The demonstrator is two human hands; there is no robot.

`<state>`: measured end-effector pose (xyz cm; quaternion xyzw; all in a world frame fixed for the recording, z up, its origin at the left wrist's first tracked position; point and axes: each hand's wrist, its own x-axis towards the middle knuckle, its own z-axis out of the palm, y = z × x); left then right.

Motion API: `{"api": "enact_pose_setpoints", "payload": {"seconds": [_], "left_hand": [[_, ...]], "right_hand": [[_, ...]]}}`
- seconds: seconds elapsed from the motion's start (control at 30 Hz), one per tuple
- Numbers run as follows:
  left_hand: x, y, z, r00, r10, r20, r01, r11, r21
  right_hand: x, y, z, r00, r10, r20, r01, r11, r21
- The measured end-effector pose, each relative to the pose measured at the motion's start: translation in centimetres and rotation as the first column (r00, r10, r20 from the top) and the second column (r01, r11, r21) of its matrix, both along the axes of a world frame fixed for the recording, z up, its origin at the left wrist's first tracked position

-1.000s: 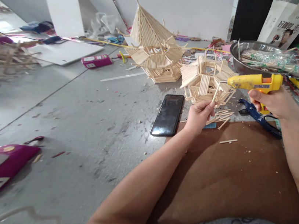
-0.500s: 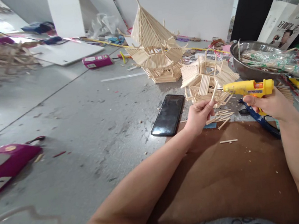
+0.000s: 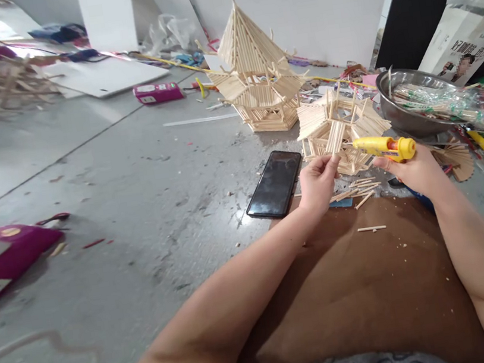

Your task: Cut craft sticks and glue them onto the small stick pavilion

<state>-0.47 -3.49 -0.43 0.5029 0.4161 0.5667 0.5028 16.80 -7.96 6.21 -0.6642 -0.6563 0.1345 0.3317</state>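
Observation:
My left hand (image 3: 318, 184) pinches the lower end of a thin wooden stick at the front roof strip (image 3: 335, 136) of a small, half-roofed stick model (image 3: 312, 121). The fingertips partly hide that stick. A yellow hot glue gun (image 3: 376, 146) is gripped in my right hand (image 3: 423, 173), its nozzle pointing left, close to the strip's right side. Short loose sticks (image 3: 364, 185) lie in front of the model. One more stick (image 3: 371, 228) rests on the brown board (image 3: 373, 283) before me.
Behind stands a taller stick pagoda (image 3: 263, 91). A black phone (image 3: 275, 184) lies left of my left hand. To the right sit a metal bowl (image 3: 388, 102) of wrapped sticks and a wooden fan (image 3: 459, 160). Purple power strips (image 3: 158, 93) lie on the grey floor.
My left hand has brought the stick against the model's front roof strip. My right hand has moved left and slightly down with the glue gun, which has turned a little.

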Motion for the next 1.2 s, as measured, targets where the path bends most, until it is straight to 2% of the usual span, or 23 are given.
{"api": "enact_pose_setpoints", "payload": {"seconds": [0.3, 0.73, 1.2], "left_hand": [[0.0, 0.1, 0.1, 1.0, 0.004, 0.019, -0.004, 1.0, 0.001], [0.0, 0.2, -0.1, 1.0, -0.006, 0.026, 0.006, 1.0, 0.0], [0.0, 0.3, -0.2, 0.999, -0.012, 0.04, 0.013, 1.0, -0.005]], "right_hand": [[-0.8, 0.7, -1.0, 0.995, -0.03, 0.1, 0.026, 0.999, 0.047], [-0.6, 0.8, -1.2, 0.996, -0.015, 0.083, 0.014, 1.0, 0.013], [-0.4, 0.7, -1.2, 0.998, -0.02, 0.057, 0.017, 0.998, 0.053]]}}
